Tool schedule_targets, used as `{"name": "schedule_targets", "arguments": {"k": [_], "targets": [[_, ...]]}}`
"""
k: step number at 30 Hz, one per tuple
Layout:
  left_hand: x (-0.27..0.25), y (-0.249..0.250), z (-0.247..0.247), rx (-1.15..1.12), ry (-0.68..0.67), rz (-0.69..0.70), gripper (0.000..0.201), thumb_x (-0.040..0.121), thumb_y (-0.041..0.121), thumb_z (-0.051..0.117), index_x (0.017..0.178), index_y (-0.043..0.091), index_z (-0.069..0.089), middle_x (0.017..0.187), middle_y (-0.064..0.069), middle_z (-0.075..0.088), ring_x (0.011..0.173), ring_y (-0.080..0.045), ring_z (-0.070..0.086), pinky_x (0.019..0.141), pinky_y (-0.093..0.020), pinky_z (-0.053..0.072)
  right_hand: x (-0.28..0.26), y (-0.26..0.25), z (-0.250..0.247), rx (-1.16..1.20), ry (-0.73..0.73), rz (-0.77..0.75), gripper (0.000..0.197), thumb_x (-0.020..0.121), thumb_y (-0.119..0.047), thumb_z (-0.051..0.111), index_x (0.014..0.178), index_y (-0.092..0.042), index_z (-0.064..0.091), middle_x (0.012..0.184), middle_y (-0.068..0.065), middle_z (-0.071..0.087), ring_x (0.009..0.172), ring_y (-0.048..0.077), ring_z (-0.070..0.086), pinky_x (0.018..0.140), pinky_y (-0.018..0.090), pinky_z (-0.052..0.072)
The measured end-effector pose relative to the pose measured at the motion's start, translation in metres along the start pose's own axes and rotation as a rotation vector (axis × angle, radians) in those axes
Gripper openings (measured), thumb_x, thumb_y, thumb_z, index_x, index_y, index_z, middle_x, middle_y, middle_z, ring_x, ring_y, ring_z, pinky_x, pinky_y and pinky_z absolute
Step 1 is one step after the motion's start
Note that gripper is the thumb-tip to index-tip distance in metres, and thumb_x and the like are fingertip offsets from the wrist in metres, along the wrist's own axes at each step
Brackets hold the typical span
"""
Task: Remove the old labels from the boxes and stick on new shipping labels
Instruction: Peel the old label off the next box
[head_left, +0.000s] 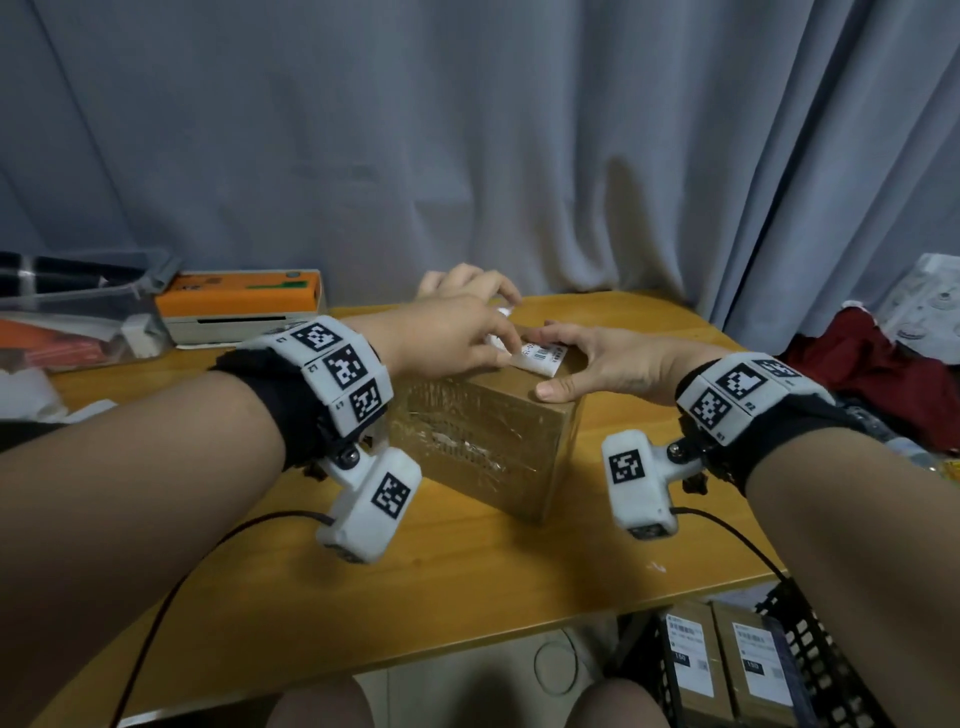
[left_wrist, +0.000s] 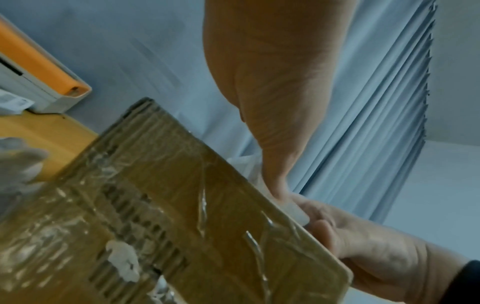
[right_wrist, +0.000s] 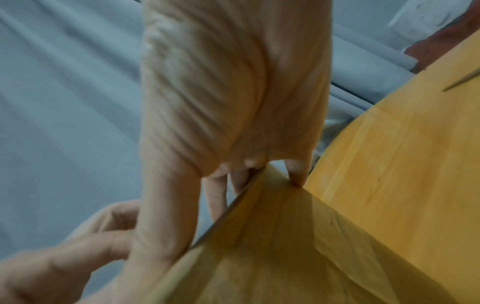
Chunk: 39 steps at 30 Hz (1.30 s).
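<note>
A brown cardboard box (head_left: 488, 447) stands on the wooden table (head_left: 467, 571), its near side covered in wrinkled clear tape with label scraps (left_wrist: 122, 259). On its top lies a white barcode label (head_left: 543, 359). My left hand (head_left: 504, 347) reaches over the top and pinches the label's curled left edge. My right hand (head_left: 571, 358) lies flat on the box top beside the label, fingers spread and thumb on the near edge. In the right wrist view the right hand's fingers (right_wrist: 215, 193) lie over the box's (right_wrist: 285, 246) top edge.
An orange and white label printer (head_left: 244, 306) sits at the back left, next to a clear plastic bin (head_left: 78, 317). A black crate (head_left: 810, 649) with labelled boxes (head_left: 691, 660) stands under the table's right end. Red cloth (head_left: 872, 374) lies at the right; a grey curtain (head_left: 467, 156) hangs behind.
</note>
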<state>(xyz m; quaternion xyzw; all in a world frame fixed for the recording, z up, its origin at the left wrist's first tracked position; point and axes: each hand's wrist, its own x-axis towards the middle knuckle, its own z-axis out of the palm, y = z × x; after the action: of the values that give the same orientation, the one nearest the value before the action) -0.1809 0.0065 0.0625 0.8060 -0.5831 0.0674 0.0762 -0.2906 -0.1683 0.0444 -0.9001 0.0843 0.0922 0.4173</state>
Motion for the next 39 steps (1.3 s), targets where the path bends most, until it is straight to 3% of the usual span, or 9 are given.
{"name": "schedule_targets", "arguments": {"k": [3,7,10,17,21,25,29,33,39], "targets": [[-0.003,0.006,0.003,0.0,0.022,0.027,0.031,0.081,0.051,0.063,0.109,0.036,0.067,0.136,0.013,0.035,0.13,-0.014,0.019,0.099,-0.028,0.01,0.004,-0.004,0.0,-0.159,0.018,0.024,0.115,0.047,-0.07,0.074,0.146,-0.029,0.031,0.144,-0.007,0.042,0.132,0.012,0.039,0.114,0.034,0.029],[0.001,0.013,0.006,0.12,0.119,0.08,0.023,0.087,0.04,0.06,0.107,0.031,0.068,0.122,0.006,0.048,0.116,-0.018,0.035,0.095,-0.031,0.022,0.005,-0.005,0.01,-0.446,0.232,0.09,0.107,0.051,-0.088,0.052,0.142,-0.035,0.032,0.139,0.004,0.043,0.133,0.026,0.034,0.11,0.039,0.031],[0.005,0.015,0.005,0.117,0.123,0.096,0.021,0.088,0.04,0.058,0.1,0.027,0.07,0.115,0.003,0.051,0.109,-0.018,0.04,0.092,-0.03,0.03,0.003,-0.005,0.016,-0.505,0.269,0.136,0.115,0.044,-0.093,0.042,0.141,-0.033,0.032,0.137,0.01,0.041,0.132,0.03,0.032,0.108,0.041,0.031],[0.004,0.008,0.012,-0.087,0.244,-0.069,0.019,0.087,0.036,0.062,0.095,0.02,0.07,0.102,0.008,0.041,0.102,-0.015,0.04,0.086,-0.023,0.028,-0.005,-0.004,0.01,-0.271,0.201,0.101,0.098,0.056,-0.076,0.065,0.136,-0.028,0.036,0.129,-0.003,0.05,0.118,0.018,0.049,0.103,0.039,0.042],[0.006,0.006,0.011,-0.11,0.28,-0.131,0.015,0.086,0.033,0.064,0.09,0.02,0.07,0.103,0.007,0.04,0.104,-0.016,0.039,0.09,-0.026,0.031,-0.002,-0.01,0.014,-0.271,0.217,0.124,0.097,0.057,-0.074,0.068,0.135,-0.027,0.034,0.118,-0.004,0.048,0.112,0.018,0.05,0.099,0.038,0.045],[0.008,0.004,0.008,-0.126,0.279,-0.176,0.013,0.086,0.034,0.064,0.089,0.022,0.069,0.106,0.004,0.039,0.108,-0.018,0.039,0.092,-0.028,0.03,-0.001,-0.018,0.016,-0.295,0.204,0.161,0.098,0.06,-0.073,0.067,0.138,-0.025,0.031,0.114,-0.005,0.044,0.103,0.017,0.05,0.086,0.033,0.047],[0.011,0.004,0.003,-0.137,0.29,-0.213,0.015,0.086,0.033,0.064,0.091,0.021,0.07,0.112,0.0,0.041,0.11,-0.019,0.038,0.092,-0.029,0.03,0.001,-0.021,0.018,-0.3,0.201,0.192,0.099,0.058,-0.074,0.067,0.136,-0.025,0.031,0.114,-0.003,0.046,0.104,0.019,0.051,0.091,0.039,0.05],[0.014,0.002,0.002,-0.17,0.293,-0.26,0.016,0.085,0.034,0.065,0.092,0.02,0.07,0.107,0.004,0.036,0.11,-0.019,0.036,0.09,-0.027,0.029,0.002,-0.021,0.019,-0.284,0.203,0.199,0.1,0.057,-0.075,0.068,0.135,-0.025,0.031,0.115,-0.003,0.045,0.107,0.02,0.05,0.091,0.04,0.05],[0.014,-0.006,0.0,-0.276,0.267,-0.356,0.014,0.084,0.029,0.067,0.09,0.018,0.071,0.105,0.003,0.034,0.115,-0.022,0.035,0.101,-0.034,0.032,0.005,-0.014,0.021,-0.268,0.231,0.214,0.107,0.043,-0.083,0.064,0.13,-0.031,0.031,0.131,0.005,0.042,0.113,0.027,0.049,0.09,0.048,0.051]]}}
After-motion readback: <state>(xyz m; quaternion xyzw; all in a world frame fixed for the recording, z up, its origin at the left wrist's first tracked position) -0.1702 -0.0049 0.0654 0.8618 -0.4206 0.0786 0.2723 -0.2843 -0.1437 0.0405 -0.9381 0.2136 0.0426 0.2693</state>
